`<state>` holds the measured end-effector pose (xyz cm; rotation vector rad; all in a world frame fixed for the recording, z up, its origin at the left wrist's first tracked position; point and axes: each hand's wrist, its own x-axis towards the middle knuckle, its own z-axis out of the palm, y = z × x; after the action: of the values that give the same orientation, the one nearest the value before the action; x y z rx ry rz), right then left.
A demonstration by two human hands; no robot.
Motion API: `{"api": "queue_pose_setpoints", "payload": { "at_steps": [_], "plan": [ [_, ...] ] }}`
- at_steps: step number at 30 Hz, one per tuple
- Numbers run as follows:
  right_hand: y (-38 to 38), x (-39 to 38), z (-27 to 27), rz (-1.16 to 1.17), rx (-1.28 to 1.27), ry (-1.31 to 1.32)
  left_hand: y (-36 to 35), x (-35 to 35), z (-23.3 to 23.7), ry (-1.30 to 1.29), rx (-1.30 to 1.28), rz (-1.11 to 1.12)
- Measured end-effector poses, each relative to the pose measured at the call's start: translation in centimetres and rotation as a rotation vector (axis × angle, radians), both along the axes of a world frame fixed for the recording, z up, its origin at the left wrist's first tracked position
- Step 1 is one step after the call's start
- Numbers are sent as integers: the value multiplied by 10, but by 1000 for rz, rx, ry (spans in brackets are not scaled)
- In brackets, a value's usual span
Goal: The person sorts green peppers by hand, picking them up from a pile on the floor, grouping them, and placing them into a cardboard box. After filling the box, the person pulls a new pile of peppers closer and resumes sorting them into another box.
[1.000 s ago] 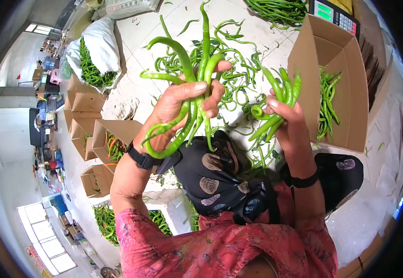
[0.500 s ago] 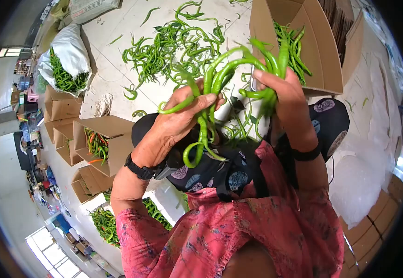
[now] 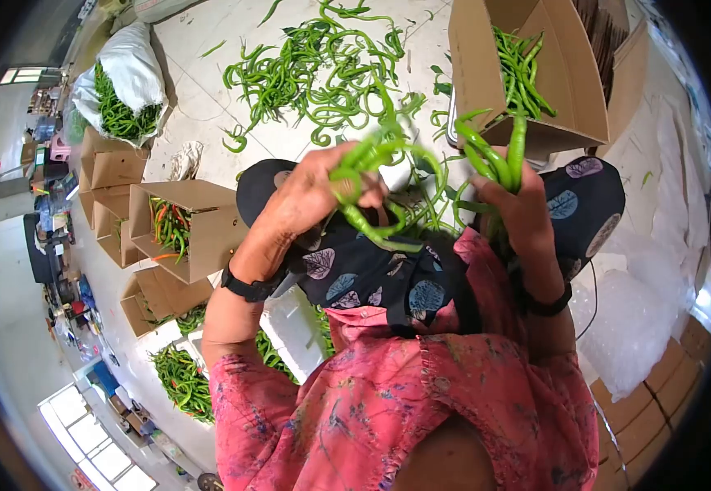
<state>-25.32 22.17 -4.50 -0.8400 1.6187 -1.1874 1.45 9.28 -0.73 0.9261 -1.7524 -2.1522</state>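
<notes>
My left hand (image 3: 310, 195) is closed round several curled green chili peppers (image 3: 388, 151), partly blurred by motion. A small bunch of straighter green chili peppers (image 3: 493, 159) stands up out of my right hand (image 3: 519, 204), whose fingers wrap round the lower ends. The two hands are apart, above my lap. Between my knees lie more curled peppers (image 3: 429, 209), partly hidden by the left hand's bunch. Just beyond the right hand is an open cardboard box (image 3: 568, 74) with straight green peppers (image 3: 523, 69) inside.
A loose pile of green peppers (image 3: 306, 78) spreads over the tiled floor ahead. At left are a white sack (image 3: 135, 61) of peppers and several cardboard boxes (image 3: 208, 237), one holding red and green peppers. A white foam box (image 3: 294, 331) stands by my left elbow. Clear plastic (image 3: 634, 319) lies at right.
My hands have drawn apart, splitting the peppers held between them. The curled ones are now in the left hand and straighter ones in the right. The view has shifted slightly.
</notes>
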Motion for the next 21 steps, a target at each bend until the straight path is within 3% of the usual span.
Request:
{"api": "queue_pose_setpoints", "payload": {
  "at_steps": [2,5,10,12,21],
  "plan": [
    [3,4,1,60,-39,59,6,-1,-1,26,60,11],
    [5,7,8,28,-36,6,5,5,-3,233,300,317],
    [5,11,21,30,-49,-4,-3,0,-10,591,479,330],
    [4,13,23,8,-4,-158,-6,-5,-10,713,562,307],
    [10,12,19,-27,-66,-590,-10,-22,-5,769,407,270]
  ]
}}
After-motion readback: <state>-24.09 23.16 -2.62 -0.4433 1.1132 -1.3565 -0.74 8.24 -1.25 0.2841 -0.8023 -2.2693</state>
